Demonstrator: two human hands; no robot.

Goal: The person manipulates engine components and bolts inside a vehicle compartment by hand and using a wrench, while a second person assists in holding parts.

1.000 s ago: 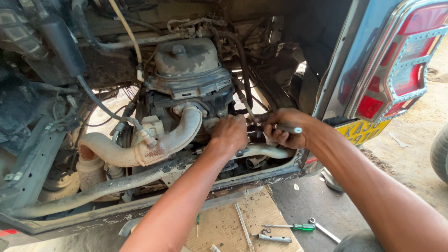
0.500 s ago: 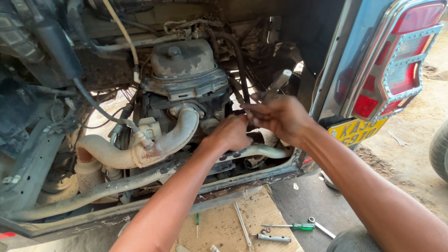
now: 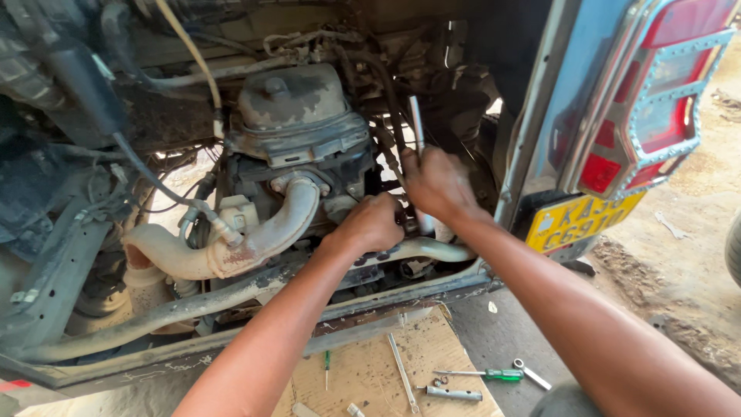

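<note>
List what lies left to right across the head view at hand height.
Curved exhaust pipe → left hand → right hand gripping a metal rod tool → yellow plate → red tail lamp.

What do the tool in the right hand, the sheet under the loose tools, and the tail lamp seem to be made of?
The rod-like tool gripped by the right hand looks like bare steel: grey with a dull shine. The sheet looks like cardboard: flat, matte brown, stained, with a cut edge. The tail lamp appears to be red translucent plastic behind a bright, studded metal guard, possibly chromed.
</note>
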